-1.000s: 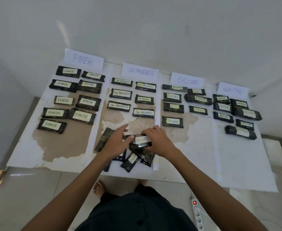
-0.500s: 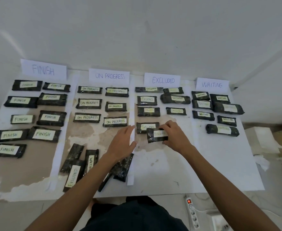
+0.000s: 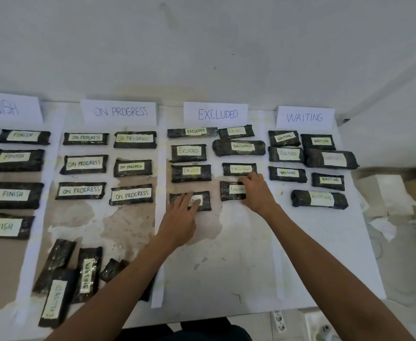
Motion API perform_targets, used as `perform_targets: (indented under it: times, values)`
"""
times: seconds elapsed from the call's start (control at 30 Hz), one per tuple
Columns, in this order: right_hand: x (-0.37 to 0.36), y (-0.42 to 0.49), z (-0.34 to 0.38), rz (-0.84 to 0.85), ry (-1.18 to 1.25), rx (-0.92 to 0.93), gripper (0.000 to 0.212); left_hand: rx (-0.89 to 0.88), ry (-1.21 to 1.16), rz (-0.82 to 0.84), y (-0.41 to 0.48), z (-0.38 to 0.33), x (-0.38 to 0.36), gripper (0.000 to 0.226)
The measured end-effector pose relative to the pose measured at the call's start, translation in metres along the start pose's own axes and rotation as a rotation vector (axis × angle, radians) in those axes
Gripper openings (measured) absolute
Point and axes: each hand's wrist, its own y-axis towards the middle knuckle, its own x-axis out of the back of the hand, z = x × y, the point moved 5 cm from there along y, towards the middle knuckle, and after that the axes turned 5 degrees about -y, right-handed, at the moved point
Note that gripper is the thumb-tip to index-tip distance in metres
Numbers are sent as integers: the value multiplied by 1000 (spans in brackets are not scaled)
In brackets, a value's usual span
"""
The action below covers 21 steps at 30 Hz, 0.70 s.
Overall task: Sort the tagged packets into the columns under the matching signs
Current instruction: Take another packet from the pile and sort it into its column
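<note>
Four paper signs stand at the wall: FINISH [image 3: 7, 108], ON PROGRESS [image 3: 119, 112], EXCLUDED [image 3: 216, 114], WAITING [image 3: 305, 117]. Dark packets with pale tags lie in columns under them. My right hand [image 3: 256, 191] grips the right end of an EXCLUDED packet [image 3: 230, 191], which lies flat on the sheet in the right row of the EXCLUDED column. My left hand [image 3: 181, 217] rests with spread fingers on another EXCLUDED packet [image 3: 202, 200] in the left row. A loose pile [image 3: 79, 271] sits near left, with a WAITING packet [image 3: 88, 273] and an EXCLUDED packet [image 3: 54, 301] visible.
The white, stained sheet [image 3: 226, 267] covers the work surface against a white wall. A power strip [image 3: 279, 321] lies on the floor near its front edge. Crumpled tissue [image 3: 384, 227] and a white box [image 3: 386, 190] sit off the right side.
My right hand carried the EXCLUDED packet from the pile up and right into the EXCLUDED column. My left hand moved from the pile onto the neighbouring EXCLUDED packet. The view shifted right.
</note>
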Motion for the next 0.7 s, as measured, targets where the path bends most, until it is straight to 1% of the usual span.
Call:
perform_targets:
  times: [0.17,0.4,0.53,0.6,0.7]
  values:
    - [-7,7,-8,33,44,13,64,-32,10,-76,13,1,1,55]
    - [-9,1,-11,10,69,37,62,-82,5,-160,30,1,11,52]
    - [-5,-4,-6,8,44,51,66,-86,-24,-199,32,-2,17,47]
    - [-2,-10,1,-19,60,63,64,-88,-85,-232,28,-3,20,41]
    - [2,-22,19,-38,88,112,59,-95,-99,-274,15,-2,27,38]
